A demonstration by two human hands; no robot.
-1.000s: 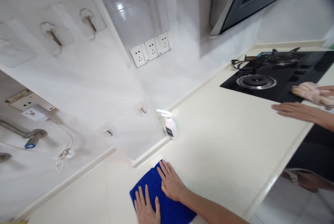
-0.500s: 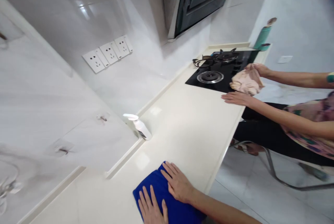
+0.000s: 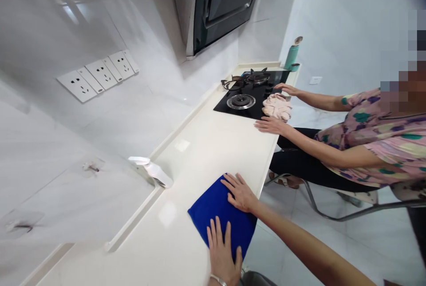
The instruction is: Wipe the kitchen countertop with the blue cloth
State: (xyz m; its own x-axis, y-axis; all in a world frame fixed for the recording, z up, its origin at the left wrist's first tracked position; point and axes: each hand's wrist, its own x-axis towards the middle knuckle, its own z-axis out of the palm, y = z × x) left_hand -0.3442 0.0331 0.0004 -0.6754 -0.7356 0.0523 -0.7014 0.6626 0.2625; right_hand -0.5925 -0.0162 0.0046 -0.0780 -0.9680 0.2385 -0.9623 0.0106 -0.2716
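Observation:
A blue cloth (image 3: 213, 208) lies spread flat on the pale countertop (image 3: 203, 144), reaching its front edge. My left hand (image 3: 223, 250), with a bracelet at the wrist, rests on the cloth's near side, fingers spread. On its far right corner lies my right hand (image 3: 242, 195), fingers stretched out and apart. Neither hand grips the cloth; both press flat on it. A white spray bottle (image 3: 158, 175) stands by the wall, left of the cloth.
A seated co-worker's hands (image 3: 271, 125) rest beside a crumpled pink cloth (image 3: 277, 106) on the black cooktop (image 3: 254, 110). Above hangs a dark range hood (image 3: 229, 1). A green canister (image 3: 291, 57) stands at the far corner. Sockets (image 3: 101, 74) line the wall.
The blue cloth and both my hands have shifted toward the counter's front edge, and the cloth looks flatter. The co-worker has let go of the pink cloth. My view has turned right.

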